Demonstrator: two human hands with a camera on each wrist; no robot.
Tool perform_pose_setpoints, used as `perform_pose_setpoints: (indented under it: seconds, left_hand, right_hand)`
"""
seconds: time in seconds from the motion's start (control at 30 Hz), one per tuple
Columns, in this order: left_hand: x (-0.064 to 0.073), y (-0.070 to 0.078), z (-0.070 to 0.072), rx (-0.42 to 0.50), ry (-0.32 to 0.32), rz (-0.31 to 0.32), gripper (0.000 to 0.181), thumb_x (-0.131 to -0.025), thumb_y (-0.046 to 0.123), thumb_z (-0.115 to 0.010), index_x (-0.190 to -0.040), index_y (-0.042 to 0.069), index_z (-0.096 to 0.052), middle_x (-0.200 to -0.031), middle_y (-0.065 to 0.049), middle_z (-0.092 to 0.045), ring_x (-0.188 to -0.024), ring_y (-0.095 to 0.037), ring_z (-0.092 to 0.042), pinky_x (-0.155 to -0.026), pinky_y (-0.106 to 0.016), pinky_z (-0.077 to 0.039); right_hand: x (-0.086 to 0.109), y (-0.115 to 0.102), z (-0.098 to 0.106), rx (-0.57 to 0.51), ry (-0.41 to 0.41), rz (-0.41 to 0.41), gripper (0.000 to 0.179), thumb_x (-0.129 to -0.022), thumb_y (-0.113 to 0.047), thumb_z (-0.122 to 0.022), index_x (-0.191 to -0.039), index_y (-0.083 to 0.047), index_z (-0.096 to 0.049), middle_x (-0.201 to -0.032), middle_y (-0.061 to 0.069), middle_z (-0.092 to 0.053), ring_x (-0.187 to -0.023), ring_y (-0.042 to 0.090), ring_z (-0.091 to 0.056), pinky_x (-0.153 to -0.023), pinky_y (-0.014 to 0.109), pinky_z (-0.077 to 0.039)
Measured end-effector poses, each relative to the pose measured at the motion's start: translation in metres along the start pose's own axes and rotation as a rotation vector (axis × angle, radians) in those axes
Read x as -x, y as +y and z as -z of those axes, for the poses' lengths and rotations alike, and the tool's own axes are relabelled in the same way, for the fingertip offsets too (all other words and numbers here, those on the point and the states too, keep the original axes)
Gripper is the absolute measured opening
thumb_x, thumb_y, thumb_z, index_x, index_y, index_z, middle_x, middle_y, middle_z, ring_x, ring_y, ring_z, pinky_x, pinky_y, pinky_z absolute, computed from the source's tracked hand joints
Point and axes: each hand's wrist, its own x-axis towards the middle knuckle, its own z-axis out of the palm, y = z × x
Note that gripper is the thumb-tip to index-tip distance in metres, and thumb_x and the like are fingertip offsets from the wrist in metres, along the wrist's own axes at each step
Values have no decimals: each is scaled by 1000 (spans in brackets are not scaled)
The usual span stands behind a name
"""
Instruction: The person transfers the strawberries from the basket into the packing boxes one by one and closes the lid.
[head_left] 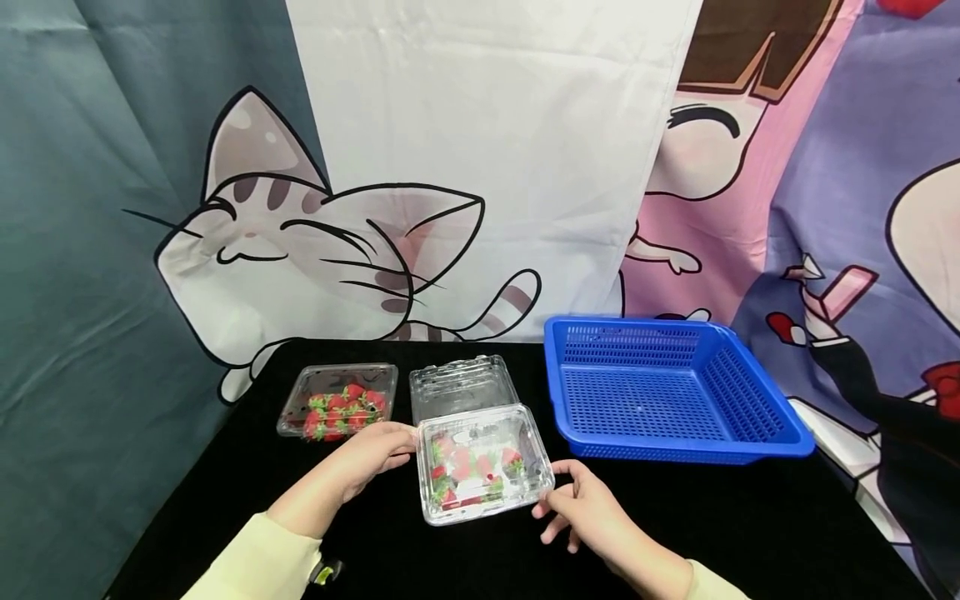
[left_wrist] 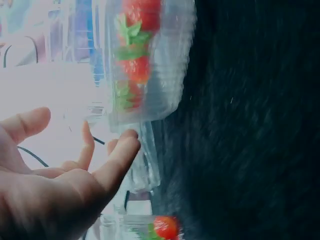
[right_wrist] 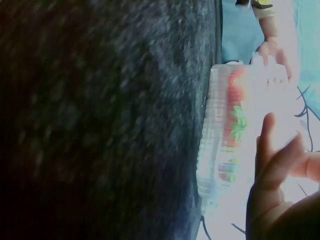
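A clear plastic box [head_left: 487, 462] with several strawberries [head_left: 461, 460] inside sits between the two hands, its top full of glare. My left hand [head_left: 375, 454] is at its left edge; in the left wrist view the fingers are extended and the thumb stands apart. Near the lower right corner is my right hand [head_left: 588, 508], fingers loosely bent and spread, not wrapped round the box. Whether either hand touches the box is hard to tell. Behind it lies a clear plastic shell [head_left: 461, 387] with no fruit visible; I cannot tell whether the two are joined.
Another clear box [head_left: 300, 408] holding several strawberries stands at the back left. A blue perforated basket [head_left: 645, 450] occupies the back right. Black cloth [head_left: 697, 533] covers the table, and a printed cartoon curtain [head_left: 495, 167] hangs behind it.
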Motion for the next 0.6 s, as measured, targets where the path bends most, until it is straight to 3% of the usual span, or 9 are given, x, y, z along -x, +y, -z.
perform_pose_setpoints:
  seconds: [0.1, 0.3, 0.5, 0.6]
  left_hand:
    - [1, -7, -1, -4, -1, -48, 34, -90, 5, -57, -121, -7, -61, -121, -14, -65, -113, -24, -60, -99, -41, -49]
    - [1, -14, -8, -91, 74, -95, 31, -88, 7, -66, -118, -3, -65, -108, -9, -70, -99, -20, -65, -87, -37, -51]
    - [4, -13, -15, -147, 178, -58, 20, -90, 7, -63, -109, 2, -69, -100, -6, -65, -80, -20, -55, -66, -32, -46]
    - [5, -13, -18, -76, 173, -47, 22, -95, 4, -55, -113, 0, -65, -92, -8, -61, -72, -20, -51, -57, -29, -44]
  right_hand:
    - [1, -1, 2, 76, 23, 29, 48, -91, -12, -61, -132, 1, -42, -81, 8, -70, -56, 25, -67, -36, 24, -37]
    - [-2, 0, 4, 146, 29, 105, 43, -92, -12, -65, -127, 3, -46, -73, 7, -66, -43, 20, -56, -37, 31, -44]
    - [-2, -2, 6, 61, 8, 25, 44, -89, -11, -65, -125, 2, -44, -74, 7, -67, -43, 14, -52, -36, 22, -35]
    - [-2, -4, 7, -16, -30, -11, 48, -87, -10, -64, -126, 5, -40, -79, 11, -69, -47, 15, -56, -39, 22, -39]
